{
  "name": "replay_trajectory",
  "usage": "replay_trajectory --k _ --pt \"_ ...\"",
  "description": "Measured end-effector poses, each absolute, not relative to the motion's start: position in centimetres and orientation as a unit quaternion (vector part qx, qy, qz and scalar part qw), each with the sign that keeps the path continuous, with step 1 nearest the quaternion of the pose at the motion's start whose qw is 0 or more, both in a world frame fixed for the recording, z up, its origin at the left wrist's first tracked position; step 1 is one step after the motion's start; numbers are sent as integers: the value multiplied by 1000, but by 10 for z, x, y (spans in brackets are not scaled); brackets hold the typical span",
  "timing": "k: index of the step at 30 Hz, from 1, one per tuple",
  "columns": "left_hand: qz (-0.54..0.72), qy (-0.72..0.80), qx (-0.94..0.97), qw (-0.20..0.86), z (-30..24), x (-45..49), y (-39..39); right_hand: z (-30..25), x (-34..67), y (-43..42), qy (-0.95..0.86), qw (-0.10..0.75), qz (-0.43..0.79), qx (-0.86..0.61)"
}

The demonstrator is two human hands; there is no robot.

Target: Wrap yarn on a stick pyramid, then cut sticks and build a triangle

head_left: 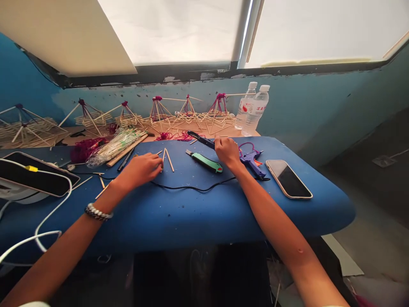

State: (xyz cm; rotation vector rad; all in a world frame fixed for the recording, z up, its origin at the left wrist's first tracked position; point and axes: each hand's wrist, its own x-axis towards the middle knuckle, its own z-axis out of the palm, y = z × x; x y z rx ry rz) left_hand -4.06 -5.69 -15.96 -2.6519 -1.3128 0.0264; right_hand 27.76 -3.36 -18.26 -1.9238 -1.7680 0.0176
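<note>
Thin wooden sticks (pixel 168 160) lay on the blue counter (pixel 191 217) at the fingertips of the left hand (pixel 140 170), though whether they were pinched or only touched was hard to tell. The right hand (pixel 227 152), well apart, hid one end of a black-handled tool (pixel 200 139), its kind unclear, just beside a purple glue gun (pixel 252 164).

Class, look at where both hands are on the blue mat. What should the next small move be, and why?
Probably the right hand should pick up the purple glue gun, which lies just beside it, while the left hand stays at the thin wooden sticks, its fingertips right against them.
</note>
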Motion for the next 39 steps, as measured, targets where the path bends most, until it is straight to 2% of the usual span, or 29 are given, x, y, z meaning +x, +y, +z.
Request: replay_trajectory --k 5,9,21,27,39 --pt "-54 -536 -835 114 -164 -27 -65 -184 275 -32 -634 281 14 -721" --pt "-27 -571 -812 117 -175 -12 -63 -182 274 -34 -634 236 24 -736" --pt "-19 -606 -787 118 -160 -72 -49 -179 276 -44 -606 128 34 -785" --pt "-30 -595 -801 58 -171 -76 -21 -182 273 -43 -608 72 -12 -791" --pt "-61 -590 -805 9 -175 -82 -27 -197 266 -44 -659 50 -51 -749"
